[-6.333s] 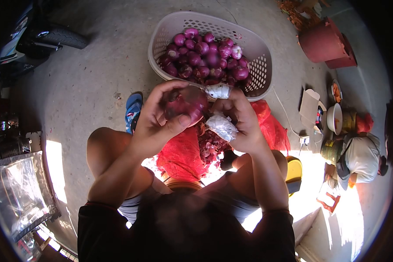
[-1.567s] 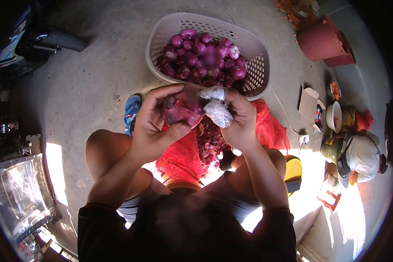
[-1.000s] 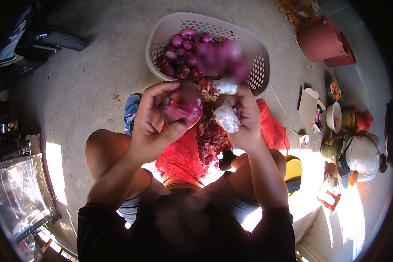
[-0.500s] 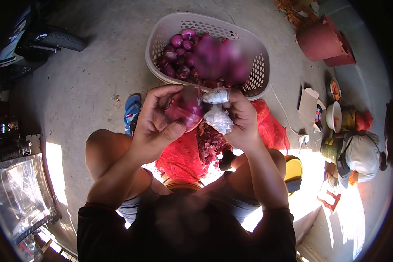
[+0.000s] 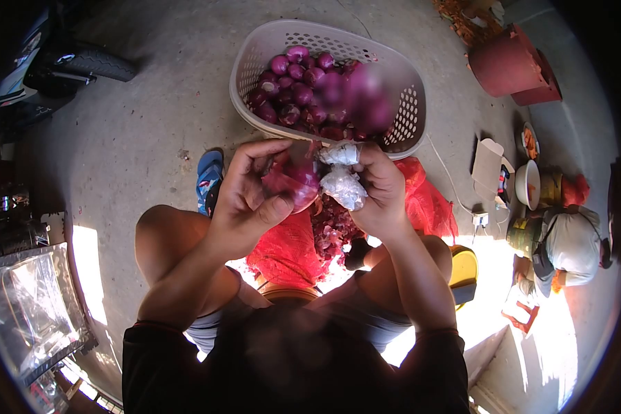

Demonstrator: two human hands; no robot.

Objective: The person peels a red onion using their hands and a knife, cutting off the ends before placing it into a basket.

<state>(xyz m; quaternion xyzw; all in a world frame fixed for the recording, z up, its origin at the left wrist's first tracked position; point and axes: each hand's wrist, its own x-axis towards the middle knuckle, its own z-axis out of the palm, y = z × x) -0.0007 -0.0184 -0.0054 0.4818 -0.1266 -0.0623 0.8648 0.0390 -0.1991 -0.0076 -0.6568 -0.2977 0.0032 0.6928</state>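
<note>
A red onion (image 5: 293,181) with loose, papery skin is held in my left hand (image 5: 245,196), thumb below it and fingers around it. My right hand (image 5: 381,186) is closed beside it, with a whitish, crinkled wrapping (image 5: 343,188) around the thumb and finger; anything pinched there is too small to make out. Just beyond both hands stands a light perforated basket (image 5: 250,58) holding several purple onions (image 5: 302,93), part of them blurred. Below the hands lie red mesh bags (image 5: 286,252) and a heap of onion skins (image 5: 331,231).
A blue sandal (image 5: 209,179) lies left of my hands. To the right are an open carton (image 5: 488,165), a white bowl (image 5: 528,185) and a yellow object (image 5: 464,272). A reddish tub (image 5: 504,62) lies at the upper right, and a person (image 5: 573,241) is at the right.
Both hands have shifted very slightly, and the onion has turned a little in my left hand. The blurred patch over the basket looks smaller.
</note>
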